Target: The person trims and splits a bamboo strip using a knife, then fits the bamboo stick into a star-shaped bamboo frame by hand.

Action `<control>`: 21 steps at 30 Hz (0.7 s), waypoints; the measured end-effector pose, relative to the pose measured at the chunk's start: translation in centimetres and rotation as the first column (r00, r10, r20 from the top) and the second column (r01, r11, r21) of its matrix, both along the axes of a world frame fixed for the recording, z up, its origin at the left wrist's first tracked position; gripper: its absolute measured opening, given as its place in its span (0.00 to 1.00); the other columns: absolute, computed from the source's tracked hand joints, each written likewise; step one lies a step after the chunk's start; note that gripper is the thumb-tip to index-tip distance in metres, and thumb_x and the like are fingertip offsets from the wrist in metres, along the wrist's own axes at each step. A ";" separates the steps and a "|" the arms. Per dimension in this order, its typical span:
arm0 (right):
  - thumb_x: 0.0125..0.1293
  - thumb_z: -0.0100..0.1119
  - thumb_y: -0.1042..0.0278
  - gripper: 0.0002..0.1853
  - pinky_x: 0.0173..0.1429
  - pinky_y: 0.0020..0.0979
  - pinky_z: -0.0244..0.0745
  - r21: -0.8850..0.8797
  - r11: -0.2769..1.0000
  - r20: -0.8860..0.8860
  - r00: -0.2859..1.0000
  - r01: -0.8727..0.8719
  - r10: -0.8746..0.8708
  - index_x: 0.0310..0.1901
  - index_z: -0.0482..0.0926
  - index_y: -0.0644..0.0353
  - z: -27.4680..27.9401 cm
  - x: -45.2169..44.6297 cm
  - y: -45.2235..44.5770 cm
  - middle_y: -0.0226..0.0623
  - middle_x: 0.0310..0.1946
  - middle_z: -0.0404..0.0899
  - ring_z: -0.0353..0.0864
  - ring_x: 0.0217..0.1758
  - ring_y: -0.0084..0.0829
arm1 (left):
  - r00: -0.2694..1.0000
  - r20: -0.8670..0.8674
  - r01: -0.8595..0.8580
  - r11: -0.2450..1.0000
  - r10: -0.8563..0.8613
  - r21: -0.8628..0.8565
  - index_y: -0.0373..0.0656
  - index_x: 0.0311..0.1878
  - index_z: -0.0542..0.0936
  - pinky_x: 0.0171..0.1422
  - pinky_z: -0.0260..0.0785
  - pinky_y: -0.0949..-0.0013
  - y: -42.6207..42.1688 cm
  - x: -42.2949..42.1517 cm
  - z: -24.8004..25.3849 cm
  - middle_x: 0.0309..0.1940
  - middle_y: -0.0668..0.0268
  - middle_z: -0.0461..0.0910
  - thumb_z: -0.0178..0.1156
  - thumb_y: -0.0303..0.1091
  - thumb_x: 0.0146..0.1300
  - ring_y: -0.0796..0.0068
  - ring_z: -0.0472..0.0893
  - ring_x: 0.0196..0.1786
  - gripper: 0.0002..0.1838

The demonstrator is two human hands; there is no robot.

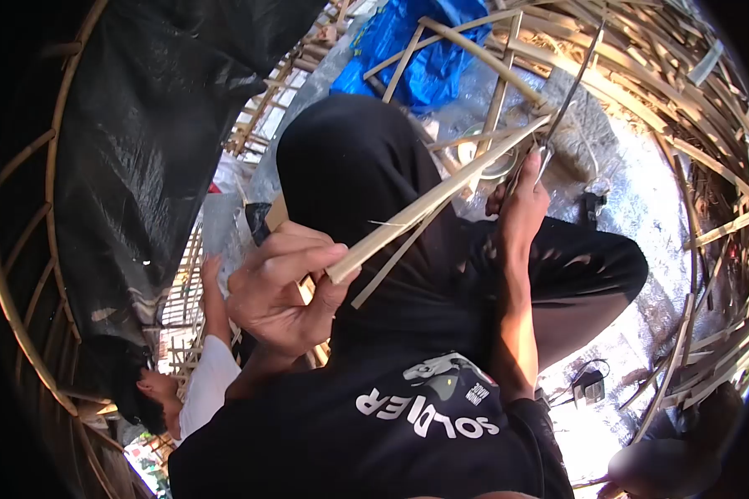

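Note:
Pinched between the thumb and fingers of my left hand is the near end of a pale bamboo strip. The strip slants up and right across my dark-clothed knee. A thinner strip hangs just below it. My right hand is closed round the handle of a long knife, whose narrow blade points up and away. The strip's far end meets the knife near the base of the blade. Part of my right hand's grip is hidden.
Behind the knife is a grey stone block, with a blue plastic sheet to its left. Bamboo strips pile along the right. Another person in a white shirt is at lower left. Black sheeting hangs at left.

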State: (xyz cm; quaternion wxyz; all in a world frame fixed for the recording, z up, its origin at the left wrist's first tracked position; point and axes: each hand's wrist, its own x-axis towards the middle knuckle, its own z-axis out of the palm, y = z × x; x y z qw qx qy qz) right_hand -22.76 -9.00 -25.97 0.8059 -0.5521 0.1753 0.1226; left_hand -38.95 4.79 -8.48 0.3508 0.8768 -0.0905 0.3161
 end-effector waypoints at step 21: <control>0.79 0.37 0.41 0.32 0.19 0.23 0.56 0.059 0.996 0.379 0.925 -0.061 0.034 0.24 0.71 0.60 22.2 -9.2 -9.7 0.31 0.12 0.68 0.65 0.13 0.20 | 0.895 0.156 0.433 0.898 -0.418 -0.074 0.37 0.40 0.87 0.34 0.77 0.75 -6.7 31.5 14.6 0.28 0.62 0.87 0.71 0.34 0.60 0.78 0.86 0.29 0.11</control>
